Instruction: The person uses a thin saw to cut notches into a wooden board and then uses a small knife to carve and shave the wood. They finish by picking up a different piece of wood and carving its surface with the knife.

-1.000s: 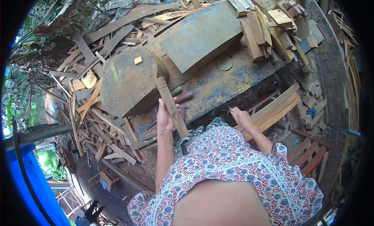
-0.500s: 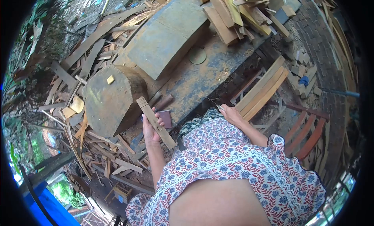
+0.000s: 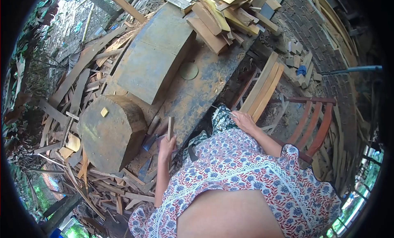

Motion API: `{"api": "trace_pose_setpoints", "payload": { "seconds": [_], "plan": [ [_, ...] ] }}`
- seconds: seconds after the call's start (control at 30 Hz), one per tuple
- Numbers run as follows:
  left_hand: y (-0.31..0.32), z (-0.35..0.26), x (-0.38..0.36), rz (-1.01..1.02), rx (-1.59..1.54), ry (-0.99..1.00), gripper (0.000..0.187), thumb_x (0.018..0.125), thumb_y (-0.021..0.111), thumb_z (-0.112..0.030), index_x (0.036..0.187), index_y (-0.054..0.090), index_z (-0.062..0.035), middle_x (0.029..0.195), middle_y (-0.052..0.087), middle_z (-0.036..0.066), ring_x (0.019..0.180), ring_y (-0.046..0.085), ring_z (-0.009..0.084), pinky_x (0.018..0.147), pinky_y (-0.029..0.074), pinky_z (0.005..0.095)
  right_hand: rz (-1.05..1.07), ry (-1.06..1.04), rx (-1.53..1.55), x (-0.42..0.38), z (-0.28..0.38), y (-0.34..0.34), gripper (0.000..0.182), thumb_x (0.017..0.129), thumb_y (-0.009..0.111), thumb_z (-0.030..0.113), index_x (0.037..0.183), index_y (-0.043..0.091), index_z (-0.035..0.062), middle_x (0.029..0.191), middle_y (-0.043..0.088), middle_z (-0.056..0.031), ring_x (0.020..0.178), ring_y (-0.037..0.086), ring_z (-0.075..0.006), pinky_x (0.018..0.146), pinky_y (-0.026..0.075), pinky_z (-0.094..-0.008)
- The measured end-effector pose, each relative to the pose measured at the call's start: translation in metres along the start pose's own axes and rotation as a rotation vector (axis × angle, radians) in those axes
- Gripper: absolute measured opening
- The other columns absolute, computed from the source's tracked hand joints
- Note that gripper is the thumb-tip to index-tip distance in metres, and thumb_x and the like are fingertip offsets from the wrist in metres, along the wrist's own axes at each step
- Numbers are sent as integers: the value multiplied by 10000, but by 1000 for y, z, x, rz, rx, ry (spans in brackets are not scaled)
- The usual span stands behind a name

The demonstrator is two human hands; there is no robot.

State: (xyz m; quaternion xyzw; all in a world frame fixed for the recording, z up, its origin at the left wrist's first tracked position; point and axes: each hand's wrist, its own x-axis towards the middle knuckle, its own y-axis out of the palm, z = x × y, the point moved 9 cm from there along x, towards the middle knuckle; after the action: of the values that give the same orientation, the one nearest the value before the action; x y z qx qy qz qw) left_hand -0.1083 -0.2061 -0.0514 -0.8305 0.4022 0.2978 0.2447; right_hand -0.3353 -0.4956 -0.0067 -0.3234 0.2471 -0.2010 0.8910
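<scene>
My left hand [image 3: 167,147] is closed round a short wooden strip [image 3: 170,128], which stands on its narrow edge in my grip, right of a large round wood block [image 3: 111,133]. A reddish flat piece, partly hidden, lies behind that hand. Over my lap, my right hand [image 3: 245,121] pinches a thin pointed tool [image 3: 223,110] whose tip points up and left. Beside it are the long wooden slats [image 3: 262,88].
A dusty workbench [image 3: 205,88] carries a large metal-like slab [image 3: 152,53], a round disc [image 3: 188,71] and stacked planks [image 3: 209,30]. A reddish chair frame [image 3: 320,127] stands at the right. Wood scraps [image 3: 119,188] cover the ground at left.
My left hand has turned the wooden strip from its broad face to its narrow edge. The view has shifted, and my right hand still holds the thin tool.
</scene>
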Motion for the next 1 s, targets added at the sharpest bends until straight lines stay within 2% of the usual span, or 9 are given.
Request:
{"api": "trace_pose_setpoints", "payload": {
  "seconds": [0.23, 0.33, 0.43, 0.53, 0.63, 0.77, 0.83, 0.9, 1.0],
  "plan": [
    [7, 38, 12, -241, 50, -65, 210, 855, 618, -211, 843, 596, -2, 642, 593, 87, 622, 558, 136, 585, 463, 339, -58, -164, -68, 75, -10, -52, 225, 885, 586, 171, 1085, 613, 71, 954, 630, -131, 886, 602, -324, 786, 480, -416],
    [51, 31, 12, -207, 385, -142, 265, 828, 637, -249, 932, 642, -5, 760, 646, 198, 753, 652, 278, 705, 486, 407, 184, -232, -74, 119, -62, -44, 261, 915, 550, 213, 1136, 607, 86, 1018, 626, -136, 979, 577, -323, 858, 467, -409],
    [128, 104, 41, -96, 180, -156, 315, 818, 672, -320, 954, 656, -35, 824, 649, 235, 844, 650, 375, 737, 483, 429, 543, -309, -101, 154, -97, -36, 286, 926, 526, 245, 1162, 595, 99, 1055, 615, -140, 1042, 563, -310, 892, 456, -411],
    [190, 220, 48, -222, 23, -369, 318, 866, 644, -318, 1038, 635, -50, 875, 649, 230, 873, 634, 391, 750, 474, 432, 663, -419, -131, 159, -132, -30, 263, 918, 536, 277, 1129, 573, 124, 944, 634, -152, 897, 610, -340, 784, 489, -448],
    [210, 51, 12, -461, 211, -525, 338, 890, 618, -314, 1054, 617, -18, 816, 658, 196, 821, 646, 350, 737, 475, 420, 639, -367, -157, 180, -138, -64, 209, 923, 541, 325, 1018, 531, 139, 777, 629, -160, 727, 616, -396, 623, 477, -507],
    [232, 71, -18, -544, -254, -460, 366, 892, 615, -308, 1067, 596, 14, 827, 659, 151, 782, 635, 256, 705, 477, 402, 724, -368, -203, 179, -147, -85, 206, 925, 538, 317, 1006, 527, 127, 749, 617, -179, 731, 608, -409, 638, 471, -511],
    [270, 104, -15, -98, -215, -545, 391, 890, 620, -294, 1114, 580, 24, 901, 654, 101, 813, 599, 168, 710, 479, 352, 741, -393, -219, 176, -156, -85, 204, 922, 540, 309, 1006, 530, 123, 749, 614, -184, 730, 607, -409, 641, 469, -510],
    [260, 85, -9, 17, -354, -514, 401, 886, 626, -296, 1127, 579, 20, 927, 652, 89, 824, 597, 160, 720, 478, 336, 501, -604, -189, 163, -149, -84, 198, 912, 551, 294, 990, 539, 112, 755, 614, -187, 736, 606, -409, 643, 462, -509],
    [277, 29, -17, 261, -688, -483, 422, 876, 640, -301, 1151, 578, 12, 980, 650, 64, 847, 593, 145, 739, 477, 304, 616, -304, -355, 142, -162, -82, 221, 888, 582, 282, 1047, 575, 128, 796, 631, -182, 772, 626, -387, 677, 480, -494]
  ]
}}
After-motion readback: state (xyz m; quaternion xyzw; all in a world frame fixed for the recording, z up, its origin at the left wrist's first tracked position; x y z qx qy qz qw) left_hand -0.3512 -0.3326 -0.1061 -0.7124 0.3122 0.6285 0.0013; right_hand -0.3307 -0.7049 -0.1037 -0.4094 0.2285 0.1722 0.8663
